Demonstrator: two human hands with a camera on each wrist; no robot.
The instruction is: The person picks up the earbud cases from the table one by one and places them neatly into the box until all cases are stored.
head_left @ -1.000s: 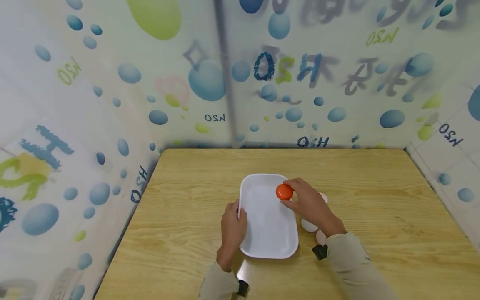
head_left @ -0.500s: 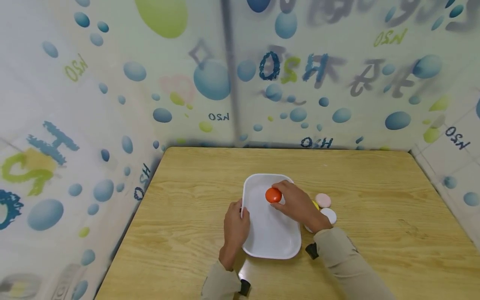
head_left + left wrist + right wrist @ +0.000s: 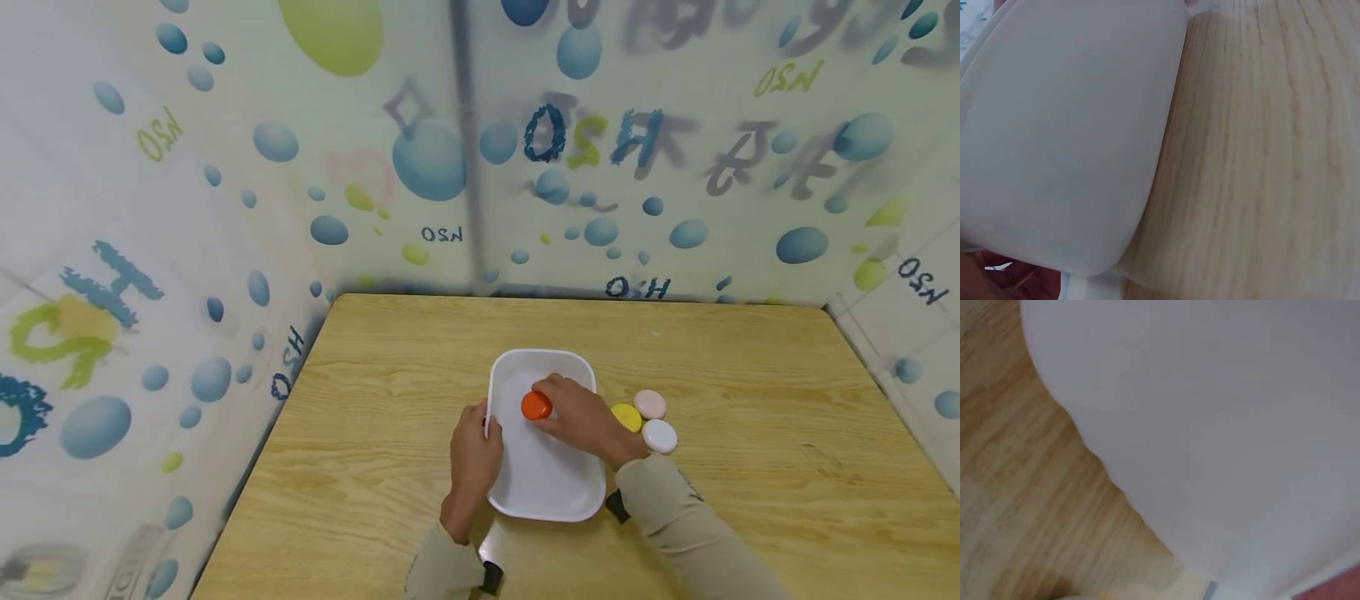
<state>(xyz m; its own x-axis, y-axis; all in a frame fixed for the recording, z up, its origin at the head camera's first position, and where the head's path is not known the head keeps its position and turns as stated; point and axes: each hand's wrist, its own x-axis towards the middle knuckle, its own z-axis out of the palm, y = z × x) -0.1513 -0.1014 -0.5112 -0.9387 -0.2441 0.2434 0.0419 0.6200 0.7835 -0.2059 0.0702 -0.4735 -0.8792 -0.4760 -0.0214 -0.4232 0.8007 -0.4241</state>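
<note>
The right hand (image 3: 583, 419) pinches a red disc (image 3: 536, 406) over the tray (image 3: 547, 492); the left hand (image 3: 474, 454) grips its side. A slack pinch could drop the disc.

Back wall (image 3: 498, 208) reads "OSH" (image 3: 588, 142) in big letters (that S looks like a reversed 2). Left wall (image 3: 168, 337) has it too, smaller; grey lettering (image 3: 742, 158) illegible.

Site: booth-like enclosure, room type undetermined. Bubble-and-letter printed walls (image 3: 517, 200) stand on three sides of a wood-grain table (image 3: 375, 400).
</note>
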